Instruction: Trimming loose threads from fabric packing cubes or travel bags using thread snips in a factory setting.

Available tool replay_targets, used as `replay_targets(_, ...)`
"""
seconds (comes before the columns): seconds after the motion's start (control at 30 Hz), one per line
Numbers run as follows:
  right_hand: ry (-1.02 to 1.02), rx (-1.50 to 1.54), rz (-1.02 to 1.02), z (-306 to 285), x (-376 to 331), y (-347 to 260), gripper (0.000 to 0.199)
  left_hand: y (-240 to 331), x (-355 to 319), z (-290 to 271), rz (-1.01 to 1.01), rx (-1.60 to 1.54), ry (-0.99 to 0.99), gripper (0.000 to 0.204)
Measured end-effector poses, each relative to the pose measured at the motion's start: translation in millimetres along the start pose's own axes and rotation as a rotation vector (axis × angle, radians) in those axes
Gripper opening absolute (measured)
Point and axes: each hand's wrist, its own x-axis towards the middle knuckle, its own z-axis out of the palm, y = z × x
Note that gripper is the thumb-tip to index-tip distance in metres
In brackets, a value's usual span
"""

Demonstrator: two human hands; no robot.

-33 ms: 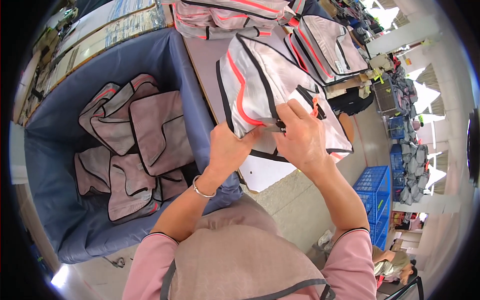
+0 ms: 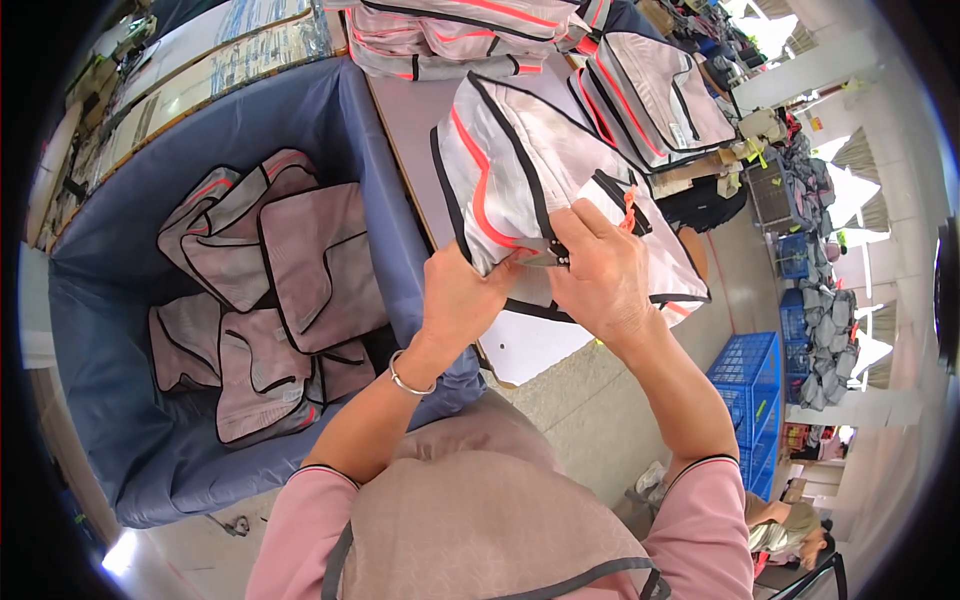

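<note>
Between my hands is a pale pinkish-grey fabric bag (image 2: pixel 530 160) with black edge binding and a bright orange strip along one side. It is tilted over the table's front corner. My left hand (image 2: pixel 462 292) is closed, pinching the near lower edge of the bag by the end of the orange strip. My right hand (image 2: pixel 603 265) is closed at the same edge, a little to the right, with fingers curled against the fabric. A small grey and dark piece (image 2: pixel 545 252) shows between the hands; fingers hide most of it and its kind is unclear. An orange cord (image 2: pixel 630 210) hangs beside my right knuckles.
On the left stands a large bin lined with blue cloth (image 2: pixel 95 400), with several similar bags (image 2: pixel 320 260) inside. More bags (image 2: pixel 455 40) are stacked at the table's back, others (image 2: pixel 670 100) at its right. Blue crates (image 2: pixel 745 370) stand on the floor; a person (image 2: pixel 790 525) is lower right.
The bag has shifted very slightly in my hands, and my left hand has moved a touch to the right. Both hands keep their grip.
</note>
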Motion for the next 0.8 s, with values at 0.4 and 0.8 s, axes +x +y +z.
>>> replay_targets(0.4,0.182,0.268,0.175,-20.6,11.1,6.9,0.016,4.4,-2.6,-7.2,-0.332,-0.271,-0.113,0.028)
replay_targets(0.8,-0.011,0.772,0.389,-17.1,-60.0,8.7,0.017,-77.0,-50.2,-43.3,-0.450,-0.807,-0.388,0.078)
